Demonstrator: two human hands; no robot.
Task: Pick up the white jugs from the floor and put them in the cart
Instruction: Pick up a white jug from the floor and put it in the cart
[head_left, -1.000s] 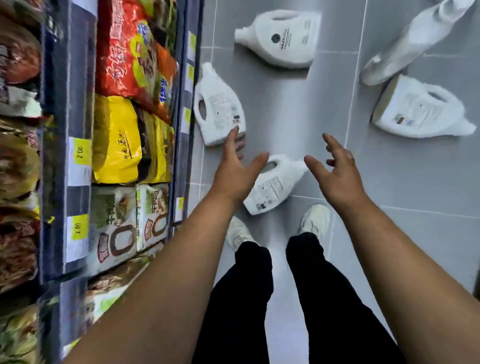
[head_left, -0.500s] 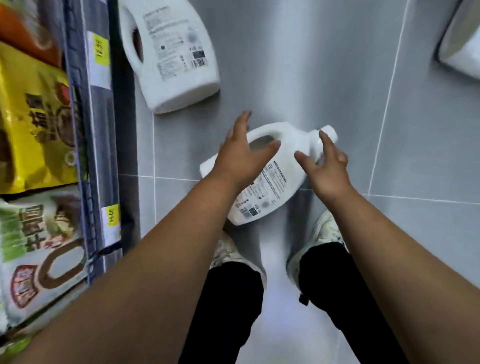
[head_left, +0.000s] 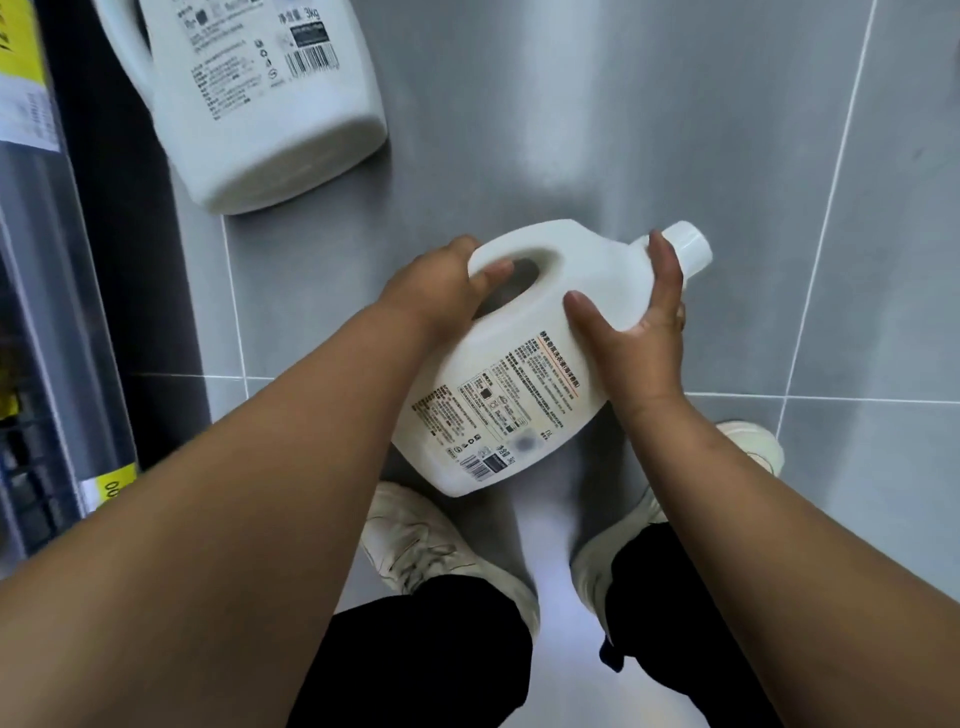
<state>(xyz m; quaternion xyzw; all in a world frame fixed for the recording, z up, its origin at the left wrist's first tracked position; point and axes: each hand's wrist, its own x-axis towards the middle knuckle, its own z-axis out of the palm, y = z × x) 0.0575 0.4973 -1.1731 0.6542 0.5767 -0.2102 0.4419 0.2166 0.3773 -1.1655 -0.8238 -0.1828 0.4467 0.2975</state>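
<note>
Firmly | left hand (head_left: 441, 291) wraps handle (head_left: 524, 240) of white plastic jug (head_left: 519, 395) | right hand (head_left: 644, 332) clasps neck (head_left: 626, 262) | likely heavy, slick

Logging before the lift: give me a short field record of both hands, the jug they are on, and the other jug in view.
left hand: grips the near jug at its handle, thumb through the opening
right hand: clasps the near jug's shoulder just below the cap
near jug pose: on its side, label up, cap pointing away from the person
lifted: cannot tell
far jug: lying on the floor beside the shelf, untouched
cart: not in view
</note>
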